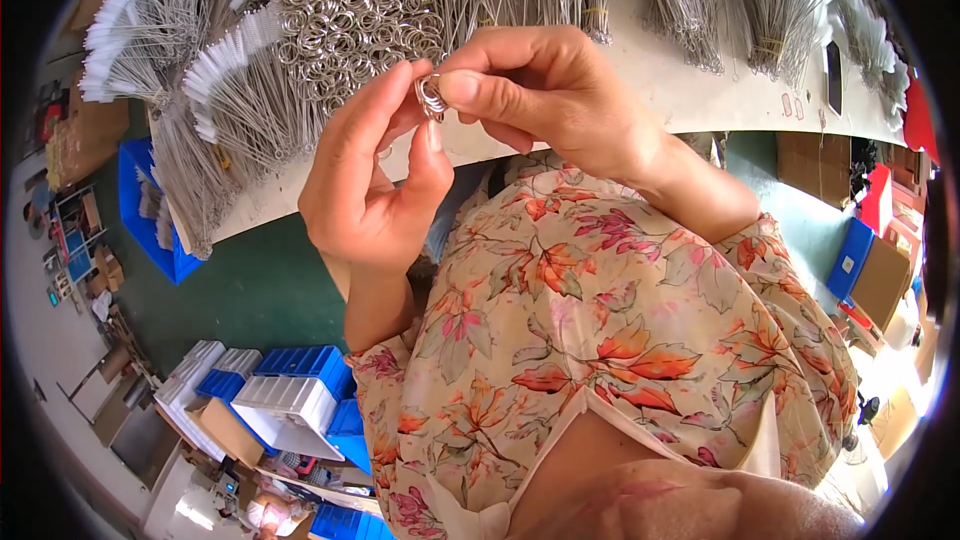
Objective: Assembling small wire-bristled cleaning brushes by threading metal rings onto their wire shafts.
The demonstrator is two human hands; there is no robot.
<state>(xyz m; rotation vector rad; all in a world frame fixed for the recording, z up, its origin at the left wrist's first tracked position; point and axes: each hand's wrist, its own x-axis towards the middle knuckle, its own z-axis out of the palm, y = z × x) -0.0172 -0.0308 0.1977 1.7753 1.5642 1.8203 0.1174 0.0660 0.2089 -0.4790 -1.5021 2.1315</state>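
A small cluster of shiny metal rings (430,97) is held between my two hands, just in front of the table's near edge. My left hand (370,175) is closed around them from the left, with its fingertips behind and its thumb below. From the right, my right hand (565,95) pinches the same rings between thumb and index finger. How many rings there are is too small to tell. Just beyond my left hand lies a large heap of similar metal rings (355,15) on the table.
Bundles of thin wire brushes with white bristles (235,60) lie left of the heap, and more wire bundles (775,15) lie right on the pale table (700,100). A blue crate (135,200) stands by the left corner. Blue and white bins (290,390) are at lower left.
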